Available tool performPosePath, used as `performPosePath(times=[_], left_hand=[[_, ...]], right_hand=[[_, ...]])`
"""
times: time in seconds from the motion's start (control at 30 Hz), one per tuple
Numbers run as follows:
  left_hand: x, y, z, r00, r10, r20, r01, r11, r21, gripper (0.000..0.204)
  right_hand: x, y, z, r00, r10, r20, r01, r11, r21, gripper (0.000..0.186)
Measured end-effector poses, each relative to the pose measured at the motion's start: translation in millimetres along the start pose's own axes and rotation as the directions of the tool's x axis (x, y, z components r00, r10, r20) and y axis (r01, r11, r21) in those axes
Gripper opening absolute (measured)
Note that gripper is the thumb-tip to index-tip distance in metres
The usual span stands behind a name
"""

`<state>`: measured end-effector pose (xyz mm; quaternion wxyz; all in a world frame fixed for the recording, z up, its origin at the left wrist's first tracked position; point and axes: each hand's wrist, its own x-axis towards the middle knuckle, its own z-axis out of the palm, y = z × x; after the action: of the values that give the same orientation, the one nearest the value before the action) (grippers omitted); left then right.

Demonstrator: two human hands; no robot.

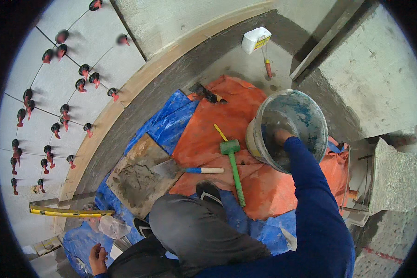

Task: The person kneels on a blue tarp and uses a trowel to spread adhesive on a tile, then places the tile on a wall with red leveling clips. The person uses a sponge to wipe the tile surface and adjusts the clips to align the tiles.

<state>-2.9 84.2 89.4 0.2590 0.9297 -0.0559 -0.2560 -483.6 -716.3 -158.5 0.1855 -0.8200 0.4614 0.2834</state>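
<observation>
My right hand reaches down into a large, dirty white bucket, its fingers out of sight in the grey interior. My left hand hangs low at the bottom left beside my dark-trousered leg, fingers loosely curled apart and empty. A green rubber mallet lies left of the bucket on orange sheeting, near a yellow strip. A trowel with a blue and white handle rests with its blade on a board smeared with grey mortar.
Tiles with red-and-black clips cover the left wall. A yellow level and plastic bag sit at lower left on blue sheeting. A white container and red-handled tool are at the back, a rough panel right.
</observation>
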Motion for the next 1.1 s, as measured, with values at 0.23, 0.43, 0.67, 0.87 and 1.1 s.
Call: performPosePath(times=[0.23, 0.43, 0.67, 0.87, 1.1], left_hand=[[-5.0, 4.1, 1.1, 1.0, -0.028, -0.008, 0.027, 0.999, -0.033, 0.046], [-4.8, 18.6, 4.5, 0.999, -0.034, -0.009, 0.034, 0.999, 0.007, 0.048], [-2.5, 12.1, 2.5, 1.0, 0.002, 0.006, -0.002, 1.0, 0.013, 0.05], [-2.0, 5.3, -0.5, 0.999, -0.035, 0.02, 0.035, 0.999, -0.016, 0.048], [-4.9, 14.9, 6.6, 1.0, 0.021, 0.016, -0.02, 0.999, -0.036, 0.048]], right_hand=[[-13.2, -11.8, -10.6, 0.965, -0.081, 0.247, -0.142, 0.631, 0.763, 0.041], [20.5, -11.2, 24.6, 0.986, 0.049, -0.158, -0.042, 0.998, 0.046, 0.04], [69.4, 51.2, 57.8, 0.989, -0.01, -0.149, 0.06, 0.94, 0.336, 0.033], [84.8, 21.2, 66.9, 0.961, -0.278, -0.013, 0.277, 0.96, -0.035, 0.035], [9.1, -28.4, 14.3, 0.982, 0.02, -0.188, -0.016, 1.0, 0.019, 0.034]])
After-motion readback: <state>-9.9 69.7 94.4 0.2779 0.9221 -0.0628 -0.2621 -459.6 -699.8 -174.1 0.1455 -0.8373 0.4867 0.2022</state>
